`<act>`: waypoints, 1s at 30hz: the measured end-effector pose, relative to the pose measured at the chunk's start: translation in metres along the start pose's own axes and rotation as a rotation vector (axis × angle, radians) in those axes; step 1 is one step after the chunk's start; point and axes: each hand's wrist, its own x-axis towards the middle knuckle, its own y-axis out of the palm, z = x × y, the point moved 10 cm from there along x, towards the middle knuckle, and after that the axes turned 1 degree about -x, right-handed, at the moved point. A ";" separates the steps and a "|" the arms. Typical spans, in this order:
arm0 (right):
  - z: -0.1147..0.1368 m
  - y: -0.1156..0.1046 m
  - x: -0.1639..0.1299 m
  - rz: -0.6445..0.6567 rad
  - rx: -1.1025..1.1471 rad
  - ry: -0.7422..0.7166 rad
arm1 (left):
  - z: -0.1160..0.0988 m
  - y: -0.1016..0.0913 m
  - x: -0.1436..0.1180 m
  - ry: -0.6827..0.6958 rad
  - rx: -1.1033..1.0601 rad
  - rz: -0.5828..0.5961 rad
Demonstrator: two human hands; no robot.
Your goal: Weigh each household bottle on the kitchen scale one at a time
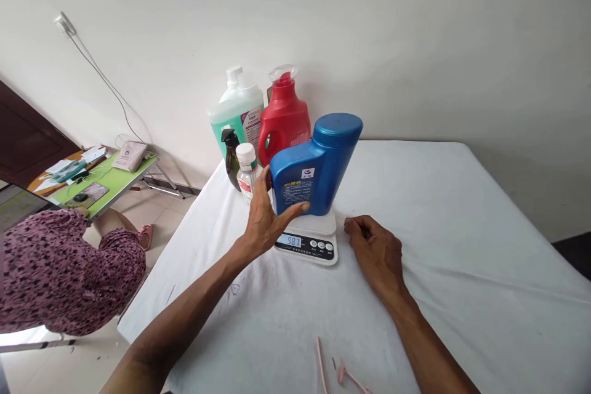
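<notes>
A blue plastic jug (300, 175) with a wide blue cap stands on a white digital kitchen scale (323, 226). The scale's lit display seems to read 987, with several round buttons beside it. My left hand (268, 215) grips the jug's lower left side, thumb across the front and fingers going behind it. To the right of the scale, my right hand (376, 246) rests on the white cloth with its fingers curled in; whether anything is inside them is hidden. Just behind my left hand is a clear bottle (246, 167) with a white cap.
Behind the scale stand a red detergent jug (290, 114), a green liquid jug (235, 104) and a dark pump bottle (231, 160). Pink strips (344, 375) lie at the table's near edge. A person in a patterned garment (69, 265) sits left by a green table (111, 178).
</notes>
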 end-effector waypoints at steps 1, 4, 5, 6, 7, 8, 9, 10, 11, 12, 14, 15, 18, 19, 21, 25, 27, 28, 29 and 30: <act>0.000 0.000 0.000 0.002 0.005 -0.005 | 0.001 0.004 0.008 -0.036 -0.024 -0.015; 0.002 0.000 0.001 0.010 0.006 -0.021 | 0.013 0.014 0.025 -0.172 -0.151 -0.030; 0.002 0.000 0.001 0.014 0.003 -0.023 | 0.017 0.018 0.028 -0.210 -0.203 -0.024; 0.003 0.000 0.001 0.017 -0.001 -0.024 | 0.019 0.021 0.030 -0.237 -0.250 -0.022; 0.003 -0.001 0.001 0.018 -0.005 -0.024 | 0.021 0.022 0.031 -0.255 -0.287 -0.025; 0.003 -0.001 0.001 0.020 -0.008 -0.024 | 0.021 0.022 0.030 -0.267 -0.311 -0.037; 0.003 -0.001 0.001 0.021 -0.008 -0.025 | 0.020 0.021 0.028 -0.274 -0.327 -0.053; 0.004 -0.001 0.000 0.022 -0.007 -0.027 | 0.018 0.019 0.026 -0.279 -0.341 -0.070; 0.004 -0.001 0.000 0.022 -0.005 -0.030 | 0.016 0.015 0.022 -0.285 -0.356 -0.088; 0.005 -0.001 -0.001 0.023 -0.003 -0.034 | 0.013 0.010 0.018 -0.291 -0.373 -0.103; 0.005 -0.001 -0.002 0.022 -0.003 -0.039 | 0.007 -0.007 0.009 -0.289 -0.399 -0.134; 0.005 -0.001 -0.002 0.017 -0.003 -0.041 | 0.003 -0.019 0.005 -0.279 -0.395 -0.150; 0.006 -0.001 -0.001 -0.002 -0.006 -0.050 | -0.007 -0.069 -0.008 -0.235 -0.286 -0.219; 0.007 -0.001 -0.001 -0.003 -0.008 -0.052 | -0.008 -0.088 -0.012 -0.229 -0.233 -0.256; 0.007 0.000 0.000 0.003 -0.015 -0.055 | -0.004 -0.125 -0.021 -0.230 -0.144 -0.340; 0.006 -0.001 0.000 0.009 -0.024 -0.049 | 0.020 -0.174 -0.036 -0.261 -0.121 -0.464; 0.006 -0.001 -0.001 0.014 -0.032 -0.041 | 0.037 -0.181 -0.038 -0.281 -0.151 -0.466; 0.006 -0.001 -0.001 0.017 -0.039 -0.037 | 0.045 -0.182 -0.038 -0.289 -0.164 -0.463; 0.006 0.000 -0.001 0.021 -0.047 -0.035 | 0.053 -0.182 -0.038 -0.295 -0.173 -0.460; 0.007 0.000 -0.001 0.024 -0.056 -0.032 | 0.060 -0.182 -0.037 -0.301 -0.182 -0.457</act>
